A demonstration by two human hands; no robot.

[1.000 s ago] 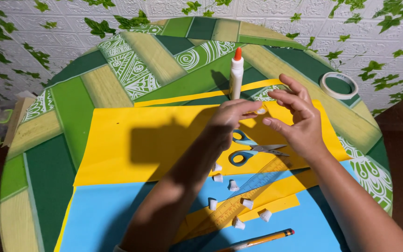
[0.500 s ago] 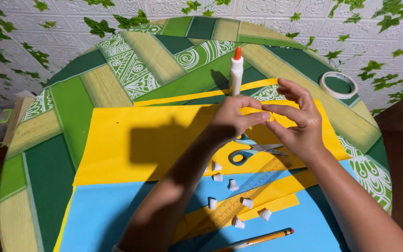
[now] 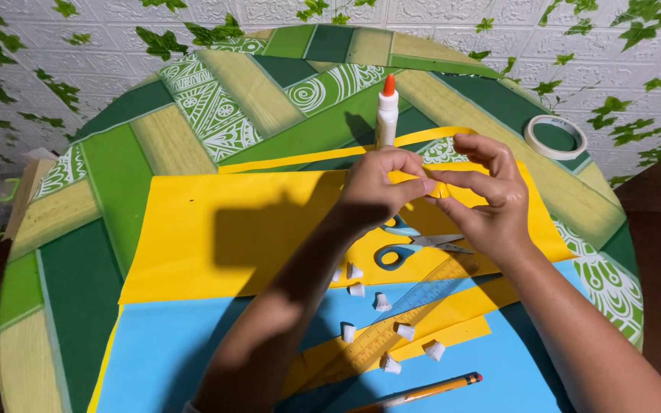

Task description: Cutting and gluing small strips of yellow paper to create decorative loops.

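My left hand (image 3: 376, 187) and my right hand (image 3: 483, 195) meet above the yellow paper sheet (image 3: 254, 229), fingertips pinching a small folded piece of yellow paper (image 3: 431, 186) between them. Below the hands lie blue-handled scissors (image 3: 411, 245). Several small white folded paper pieces (image 3: 380, 302) are scattered on the blue paper sheet (image 3: 162, 352) and on yellow paper strips (image 3: 453, 310), next to a clear ruler (image 3: 403, 317). A glue bottle (image 3: 386, 115) with an orange cap stands just beyond the hands.
The round table (image 3: 116, 153) has a green patterned top. A roll of tape (image 3: 556, 136) lies at its far right. An orange pencil (image 3: 422, 391) lies near the front edge. A long yellow strip (image 3: 292, 162) lies behind the sheet.
Both hands have lifted slightly and drawn closer together around the small yellow piece. The things on the table have not moved.
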